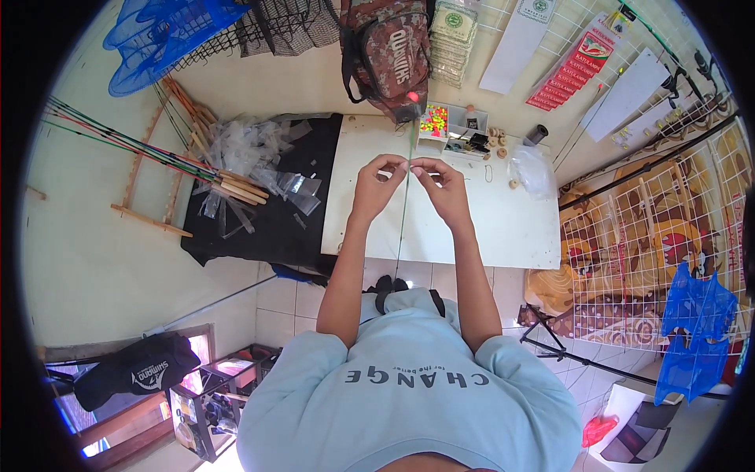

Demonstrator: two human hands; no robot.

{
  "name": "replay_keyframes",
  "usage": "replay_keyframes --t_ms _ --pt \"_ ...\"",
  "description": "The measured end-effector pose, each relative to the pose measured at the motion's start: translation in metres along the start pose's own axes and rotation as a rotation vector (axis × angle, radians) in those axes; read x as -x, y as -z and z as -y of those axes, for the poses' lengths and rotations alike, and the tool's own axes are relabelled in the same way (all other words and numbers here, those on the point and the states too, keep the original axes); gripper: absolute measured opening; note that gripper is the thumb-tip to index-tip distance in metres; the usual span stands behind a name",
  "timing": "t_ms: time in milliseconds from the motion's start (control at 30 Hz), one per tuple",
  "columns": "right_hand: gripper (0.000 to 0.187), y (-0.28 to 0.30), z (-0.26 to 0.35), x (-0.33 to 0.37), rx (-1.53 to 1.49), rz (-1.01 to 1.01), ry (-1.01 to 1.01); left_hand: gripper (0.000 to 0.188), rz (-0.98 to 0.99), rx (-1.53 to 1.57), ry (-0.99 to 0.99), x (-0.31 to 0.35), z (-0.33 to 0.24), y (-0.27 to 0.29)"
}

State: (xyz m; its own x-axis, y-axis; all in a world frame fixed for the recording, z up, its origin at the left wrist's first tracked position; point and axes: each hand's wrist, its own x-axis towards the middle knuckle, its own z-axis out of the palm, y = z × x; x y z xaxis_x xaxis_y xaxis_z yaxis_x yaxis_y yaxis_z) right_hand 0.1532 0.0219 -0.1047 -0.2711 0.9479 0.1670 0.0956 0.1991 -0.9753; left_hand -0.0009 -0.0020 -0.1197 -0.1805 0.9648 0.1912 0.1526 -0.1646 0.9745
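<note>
A thin green fishing rod [404,212] stands upright in front of me, between my arms and over the near edge of the white table. My left hand [379,182] pinches it with thumb and fingertips above the tabletop. From the other side, my right hand [442,189] pinches at the same spot, its fingertips almost touching the left ones. Anything small between the fingertips is too fine to make out. Beyond my hands the rod's upper part runs toward a red-orange tip [413,97], seen against a camouflage bag [385,59].
On the white table [495,228] are a tray of bright beads [433,122], small round wooden pieces [497,138], a black jar [536,134] and a clear plastic bag [532,170]. Left, a black cloth [228,248] bears plastic sleeves [252,149] and several wooden-handled rods [240,189].
</note>
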Motion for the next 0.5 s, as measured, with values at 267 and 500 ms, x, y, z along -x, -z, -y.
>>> replay_keyframes --t_ms 267,500 --pt "0.013 -0.006 0.005 0.006 0.216 -0.148 0.249 0.013 -0.006 -0.101 -0.005 0.002 -0.014 0.002" --pt "0.008 -0.006 0.002 0.005 0.166 -0.231 0.181 0.022 -0.016 0.082 -0.114 0.005 -0.019 -0.003"
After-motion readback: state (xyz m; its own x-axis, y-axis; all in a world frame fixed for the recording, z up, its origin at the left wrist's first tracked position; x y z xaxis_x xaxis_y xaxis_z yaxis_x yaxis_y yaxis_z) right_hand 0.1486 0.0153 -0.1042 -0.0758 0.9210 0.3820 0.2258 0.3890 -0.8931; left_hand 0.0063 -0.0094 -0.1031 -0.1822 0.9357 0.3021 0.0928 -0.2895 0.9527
